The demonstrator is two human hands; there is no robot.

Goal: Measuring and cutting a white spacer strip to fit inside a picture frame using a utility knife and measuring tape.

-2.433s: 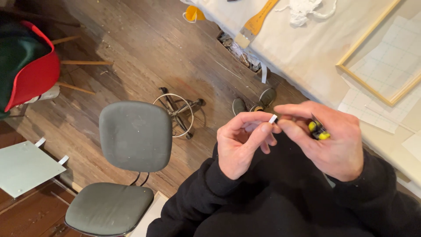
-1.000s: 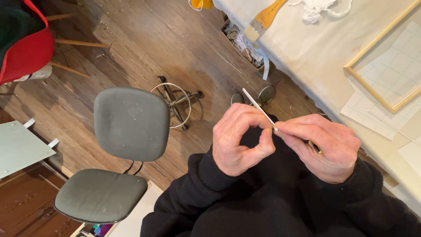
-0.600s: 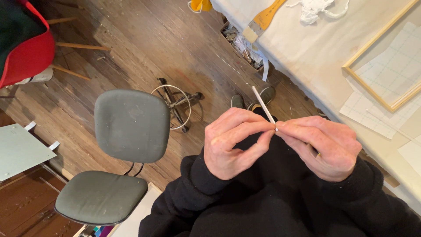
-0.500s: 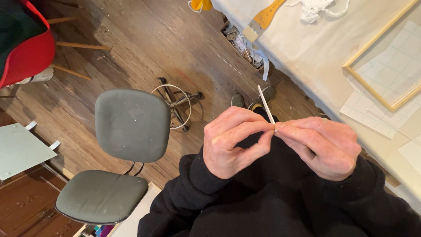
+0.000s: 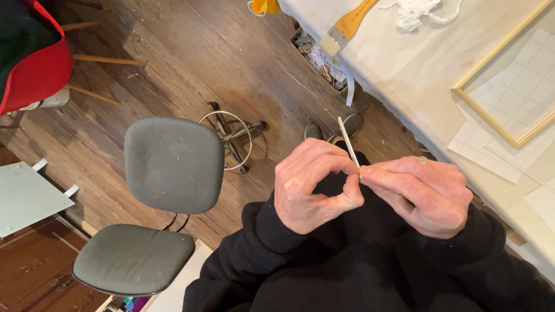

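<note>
Since a moment ago the thin white stick (image 5: 347,140) has tipped more upright; left hand (image 5: 315,188) and right hand (image 5: 425,196) both pinch its lower end, fingers closed.

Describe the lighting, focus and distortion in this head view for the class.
Head view: soft, even daylight, no harsh glare; faint shadows under the chair. The left hand, right hand and thin white stick are sharp. The wide lens tilts the floor and table edges.
</note>
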